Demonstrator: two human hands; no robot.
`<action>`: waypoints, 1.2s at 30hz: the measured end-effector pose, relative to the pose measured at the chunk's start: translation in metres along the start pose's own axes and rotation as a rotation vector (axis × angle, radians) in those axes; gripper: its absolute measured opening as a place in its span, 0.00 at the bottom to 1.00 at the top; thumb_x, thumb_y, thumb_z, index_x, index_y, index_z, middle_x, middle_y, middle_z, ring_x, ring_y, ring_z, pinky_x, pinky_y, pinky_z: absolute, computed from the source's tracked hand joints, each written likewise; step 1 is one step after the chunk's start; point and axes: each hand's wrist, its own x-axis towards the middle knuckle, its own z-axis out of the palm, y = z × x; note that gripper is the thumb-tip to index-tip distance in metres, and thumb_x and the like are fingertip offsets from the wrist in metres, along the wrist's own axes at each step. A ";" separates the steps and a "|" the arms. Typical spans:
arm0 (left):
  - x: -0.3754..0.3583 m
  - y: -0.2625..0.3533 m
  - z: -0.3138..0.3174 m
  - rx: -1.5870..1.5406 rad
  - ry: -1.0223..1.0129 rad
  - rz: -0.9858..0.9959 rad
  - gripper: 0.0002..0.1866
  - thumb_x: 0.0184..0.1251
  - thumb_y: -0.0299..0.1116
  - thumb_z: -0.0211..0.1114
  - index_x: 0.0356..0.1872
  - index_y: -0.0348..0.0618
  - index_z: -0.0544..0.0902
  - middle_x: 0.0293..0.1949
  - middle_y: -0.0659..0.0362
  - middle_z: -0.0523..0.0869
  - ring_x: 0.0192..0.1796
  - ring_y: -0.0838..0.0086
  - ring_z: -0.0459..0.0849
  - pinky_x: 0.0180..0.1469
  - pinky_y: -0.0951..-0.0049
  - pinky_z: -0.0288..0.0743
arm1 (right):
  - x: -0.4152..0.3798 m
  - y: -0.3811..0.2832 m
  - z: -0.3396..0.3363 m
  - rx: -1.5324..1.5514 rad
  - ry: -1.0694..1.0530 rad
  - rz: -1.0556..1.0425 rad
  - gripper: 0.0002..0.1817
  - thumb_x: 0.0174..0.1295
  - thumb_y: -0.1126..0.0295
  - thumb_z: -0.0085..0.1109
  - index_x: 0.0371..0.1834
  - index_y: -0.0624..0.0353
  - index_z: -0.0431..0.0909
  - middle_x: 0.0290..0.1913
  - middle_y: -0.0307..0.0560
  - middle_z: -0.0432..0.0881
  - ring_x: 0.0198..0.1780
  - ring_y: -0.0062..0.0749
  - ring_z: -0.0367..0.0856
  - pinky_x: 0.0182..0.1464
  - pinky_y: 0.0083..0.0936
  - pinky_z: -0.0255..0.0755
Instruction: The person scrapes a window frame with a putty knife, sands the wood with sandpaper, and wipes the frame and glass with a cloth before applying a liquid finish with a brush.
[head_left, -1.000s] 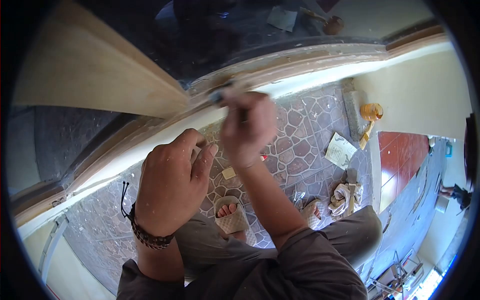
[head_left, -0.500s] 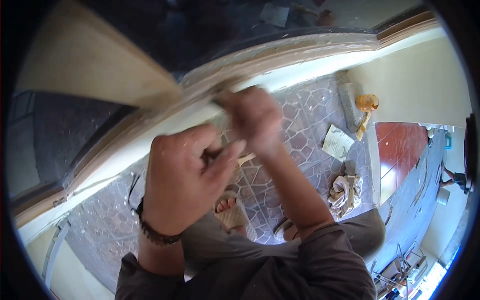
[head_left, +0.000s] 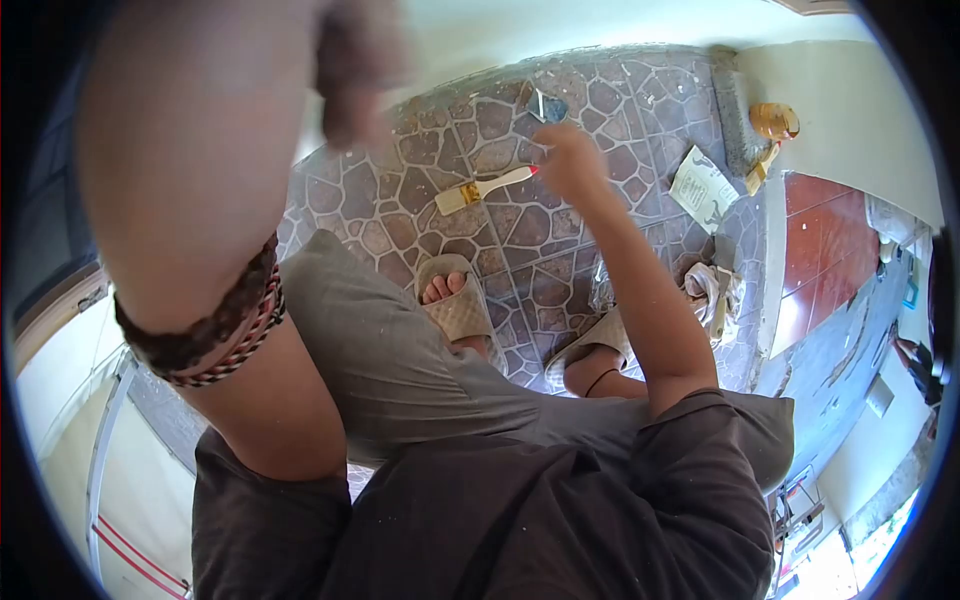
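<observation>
My left hand [head_left: 210, 160] is raised large and close at the upper left, with a dark braided bracelet [head_left: 210, 335] at the wrist. Its fingers hang blurred in front of the pale wall. Over the stone-patterned floor [head_left: 520, 225] my right hand [head_left: 575, 170] reaches forward, smeared by motion. Just beyond its fingertips shows a small dark-blue piece with a white edge [head_left: 546, 105]; whether the hand holds it I cannot tell. Left of this hand a flat paintbrush [head_left: 487, 190] lies on the floor, its pale handle tipped red.
At the right wall are an orange-brown container [head_left: 775, 121] and another brush [head_left: 762, 170]. A printed sheet [head_left: 704, 190] and a crumpled cloth [head_left: 727, 300] lie nearby. My sandalled feet stand below. A metal frame [head_left: 105, 450] leans at the lower left.
My hands have moved apart: the left rose toward the camera, the right moved away from the wooden frame to over the floor. The view tilted down, bringing the paintbrush into full sight.
</observation>
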 end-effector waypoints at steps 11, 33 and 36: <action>-0.009 -0.007 0.032 0.457 0.326 0.463 0.11 0.62 0.36 0.73 0.36 0.40 0.85 0.30 0.62 0.85 0.33 0.79 0.79 0.37 0.78 0.72 | -0.003 -0.039 0.027 -0.098 -0.355 -0.452 0.11 0.62 0.69 0.57 0.43 0.63 0.77 0.43 0.52 0.82 0.42 0.48 0.84 0.45 0.40 0.75; 0.054 -0.030 0.080 1.026 -0.091 0.131 0.28 0.63 0.50 0.69 0.55 0.38 0.78 0.47 0.43 0.86 0.50 0.52 0.86 0.50 0.59 0.79 | 0.110 -0.004 -0.351 0.262 0.823 0.071 0.15 0.60 0.65 0.60 0.44 0.66 0.83 0.28 0.51 0.84 0.28 0.34 0.85 0.37 0.28 0.78; 0.056 -0.038 0.082 1.004 -0.105 0.225 0.25 0.63 0.46 0.69 0.53 0.36 0.79 0.44 0.43 0.86 0.49 0.51 0.85 0.50 0.58 0.78 | 0.124 0.005 -0.337 0.087 0.858 -0.127 0.14 0.57 0.66 0.66 0.41 0.63 0.85 0.32 0.55 0.86 0.33 0.42 0.87 0.40 0.32 0.79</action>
